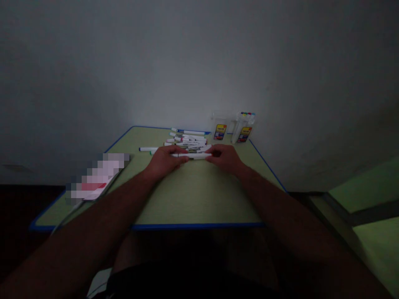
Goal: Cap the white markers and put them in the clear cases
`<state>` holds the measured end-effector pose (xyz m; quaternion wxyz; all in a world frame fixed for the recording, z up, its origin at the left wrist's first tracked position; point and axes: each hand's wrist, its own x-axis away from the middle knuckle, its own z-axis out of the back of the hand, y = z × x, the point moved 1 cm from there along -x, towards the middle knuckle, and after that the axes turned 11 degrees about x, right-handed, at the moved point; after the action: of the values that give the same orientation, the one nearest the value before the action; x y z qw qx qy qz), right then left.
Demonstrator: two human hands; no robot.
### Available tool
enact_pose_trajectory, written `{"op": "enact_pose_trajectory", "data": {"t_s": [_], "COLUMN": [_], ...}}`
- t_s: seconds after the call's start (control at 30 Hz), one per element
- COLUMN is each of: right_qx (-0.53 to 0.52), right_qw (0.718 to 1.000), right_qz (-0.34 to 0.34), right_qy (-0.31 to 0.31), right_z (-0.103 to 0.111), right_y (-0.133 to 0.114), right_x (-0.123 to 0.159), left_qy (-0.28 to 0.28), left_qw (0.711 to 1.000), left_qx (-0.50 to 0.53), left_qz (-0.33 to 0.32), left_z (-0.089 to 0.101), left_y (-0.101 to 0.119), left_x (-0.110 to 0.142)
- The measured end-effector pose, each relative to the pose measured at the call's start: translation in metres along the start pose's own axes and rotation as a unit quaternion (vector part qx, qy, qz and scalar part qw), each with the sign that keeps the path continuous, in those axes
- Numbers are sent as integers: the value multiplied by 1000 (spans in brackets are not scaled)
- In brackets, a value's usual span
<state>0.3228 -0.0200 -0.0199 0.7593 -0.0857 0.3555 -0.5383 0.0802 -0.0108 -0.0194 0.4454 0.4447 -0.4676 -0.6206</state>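
Note:
Between my two hands lies a white marker pen, held level above the near side of a pile of markers. My left hand pinches its left end between thumb and fingers. At the other end, the fingers of my right hand are closed on it. Just behind are several loose white markers with caps of different colours, partly hidden by my hands. One marker with a dark blue cap sticks out to the left of my left hand.
Two clear plastic cases with yellow labels stand at the back right: one case shows no pens, the other case has several coloured-tip markers inside. A blurred-out flat object with a cable lies at left. The blue-edged table meets a grey wall.

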Motion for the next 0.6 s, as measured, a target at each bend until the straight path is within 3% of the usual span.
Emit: {"op": "enact_pose_trajectory", "data": {"t_s": [0.13,0.33,0.6], "right_qx": [-3,15,23], "right_qw": [1000,1000,1000], "right_qz": [4,16,-4], "right_qy": [-9,14,13], "right_z": [0,1,5], "right_y": [-2,-8,-5], "right_x": [1,3,0], "left_qy": [12,31,26], "left_qw": [1000,995,997], "left_qx": [-5,-21,28], "left_qz": [-7,-91,-68], "left_z": [0,2,-3], "left_y": [-1,-1,-3], "left_x": [-2,-5,-5]}}
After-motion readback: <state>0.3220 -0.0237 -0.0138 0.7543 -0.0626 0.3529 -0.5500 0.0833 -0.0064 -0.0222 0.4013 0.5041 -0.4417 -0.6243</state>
